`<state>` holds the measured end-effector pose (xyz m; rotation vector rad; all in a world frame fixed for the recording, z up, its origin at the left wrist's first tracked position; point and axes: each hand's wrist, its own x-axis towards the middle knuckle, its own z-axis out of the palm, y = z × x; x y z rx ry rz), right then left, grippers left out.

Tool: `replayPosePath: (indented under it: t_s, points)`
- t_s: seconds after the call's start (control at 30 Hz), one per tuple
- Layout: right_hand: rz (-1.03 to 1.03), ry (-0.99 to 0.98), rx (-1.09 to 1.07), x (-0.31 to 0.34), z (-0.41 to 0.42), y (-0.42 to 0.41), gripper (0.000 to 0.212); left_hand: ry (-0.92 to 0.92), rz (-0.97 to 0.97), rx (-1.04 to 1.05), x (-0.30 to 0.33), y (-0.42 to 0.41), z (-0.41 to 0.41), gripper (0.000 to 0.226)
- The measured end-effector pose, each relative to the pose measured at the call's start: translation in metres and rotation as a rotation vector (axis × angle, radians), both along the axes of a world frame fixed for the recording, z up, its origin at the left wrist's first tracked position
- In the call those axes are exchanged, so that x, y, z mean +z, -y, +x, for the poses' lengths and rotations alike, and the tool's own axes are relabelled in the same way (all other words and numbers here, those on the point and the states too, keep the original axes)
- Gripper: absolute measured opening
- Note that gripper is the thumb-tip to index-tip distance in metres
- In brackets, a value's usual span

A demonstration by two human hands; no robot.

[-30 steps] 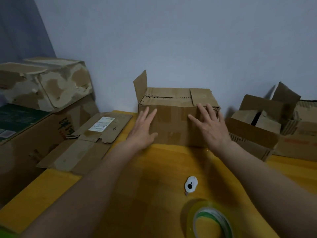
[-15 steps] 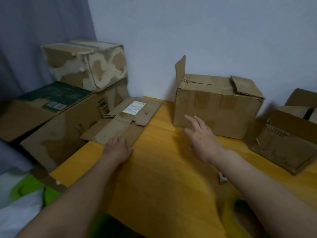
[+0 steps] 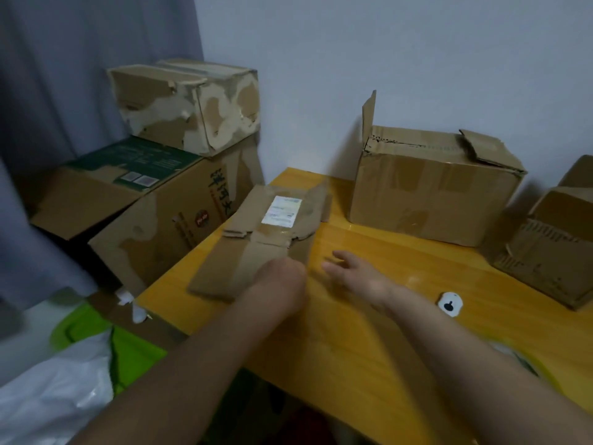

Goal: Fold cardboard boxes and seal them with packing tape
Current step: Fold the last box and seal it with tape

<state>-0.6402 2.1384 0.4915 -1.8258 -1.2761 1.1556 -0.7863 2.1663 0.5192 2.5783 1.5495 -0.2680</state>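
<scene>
Left to right: two stacked cardboard boxes (image 3: 179, 175) stand beside a yellow table (image 3: 369, 332). One flattened box (image 3: 256, 242) lies on the table's left corner. The left hand (image 3: 279, 277) rests on its near end, fingers hidden, so their state is unclear. The right hand (image 3: 356, 274) hovers nearby, fingers loosely spread. One assembled box (image 3: 430, 187) stands behind.

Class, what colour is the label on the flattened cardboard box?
White, with faint print; the label shows best in the head view.
</scene>
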Motion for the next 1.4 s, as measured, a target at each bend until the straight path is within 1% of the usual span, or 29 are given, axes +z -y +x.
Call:
replayPosePath:
  t_s: [0.07,0.13,0.17,0.2,0.23,0.3,0.33,0.37,0.43,0.5,0.57,0.63,0.7,0.73,0.83,0.87,0.9,0.93,0.97,1.0,1.07,1.1,1.17,1.2,1.27,1.4]
  points:
    - [-0.013,-0.184,-0.187,-0.001,-0.004,0.003,0.062,0.082,-0.126,-0.009,0.007,0.032,0.005,0.023]
    - [-0.035,-0.309,-0.265,-0.003,-0.008,0.010,0.039,0.147,-0.236,-0.013,0.004,0.057,0.004,0.022]
    - [-0.044,-0.344,-0.286,-0.003,-0.010,0.015,0.032,0.172,-0.263,-0.020,0.001,0.068,0.003,0.024]
    - [-0.050,-0.369,-0.301,-0.004,-0.011,0.022,0.026,0.199,-0.283,-0.024,-0.003,0.078,0.001,0.030]
    - [-0.049,-0.386,-0.313,-0.004,-0.012,0.029,0.023,0.219,-0.320,-0.022,-0.008,0.087,-0.001,0.041]
    - [-0.036,-0.434,-0.353,-0.005,-0.012,0.046,0.023,0.258,-0.420,-0.008,-0.016,0.097,-0.004,0.073]
    - [-0.035,-0.462,-0.380,-0.005,-0.012,0.054,0.025,0.276,-0.433,-0.007,-0.018,0.099,-0.006,0.080]
    - [-0.038,-0.484,-0.404,-0.005,-0.011,0.061,0.026,0.313,-0.410,-0.002,-0.019,0.099,-0.008,0.078]
    - [-0.052,-0.495,-0.408,-0.003,-0.010,0.075,0.025,0.431,-0.288,0.046,-0.021,0.093,-0.010,0.067]
    - [-0.069,-0.529,-0.375,0.002,-0.012,0.087,0.025,0.491,-0.214,0.103,-0.026,0.083,-0.007,0.069]
    - [-0.061,-0.717,-0.306,0.007,-0.015,0.099,0.030,0.486,-0.210,0.148,-0.031,0.075,-0.001,0.074]
    - [-0.028,-0.912,-0.223,0.012,-0.017,0.109,0.039,0.520,-0.212,0.182,-0.030,0.073,0.007,0.079]
    - [0.007,-1.038,-0.163,0.012,-0.019,0.117,0.044,0.578,-0.247,0.216,-0.020,0.075,0.015,0.087]
    - [0.018,-1.070,-0.143,0.012,-0.020,0.119,0.046,0.613,-0.289,0.232,-0.013,0.077,0.019,0.088]
    - [0.055,-1.078,-0.132,0.016,-0.023,0.123,0.051,0.717,-0.474,0.279,0.005,0.075,0.028,0.086]
    - [0.067,-1.080,-0.133,0.018,-0.022,0.124,0.053,0.734,-0.492,0.274,0.007,0.073,0.030,0.078]
    - [0.075,-1.083,-0.137,0.020,-0.021,0.125,0.051,0.731,-0.484,0.261,0.009,0.070,0.032,0.064]
    - [0.077,-1.090,-0.149,0.022,-0.020,0.126,0.042,0.722,-0.457,0.239,0.010,0.069,0.033,0.047]
    - [0.075,-1.096,-0.163,0.023,-0.018,0.128,0.033,0.711,-0.424,0.223,0.012,0.068,0.034,0.037]
    - [0.071,-1.093,-0.185,0.025,-0.015,0.129,0.026,0.711,-0.387,0.215,0.012,0.068,0.035,0.033]
    - [0.054,-1.041,-0.275,0.024,-0.010,0.130,0.020,0.762,-0.336,0.280,0.010,0.065,0.034,0.035]
    - [0.045,-0.998,-0.325,0.024,-0.009,0.130,0.021,0.810,-0.327,0.342,0.007,0.064,0.032,0.037]
    - [0.024,-0.913,-0.383,0.024,-0.009,0.130,0.030,0.923,-0.320,0.454,0.004,0.064,0.029,0.041]
    - [0.016,-0.891,-0.395,0.025,-0.009,0.128,0.032,1.003,-0.314,0.505,0.004,0.063,0.028,0.043]
    - [0.011,-0.867,-0.406,0.030,-0.006,0.128,0.030,1.157,-0.312,0.609,0.009,0.061,0.026,0.042]
    - [0.032,-0.815,-0.423,0.051,0.006,0.128,0.024,1.362,-0.312,0.709,0.028,0.051,0.018,0.037]
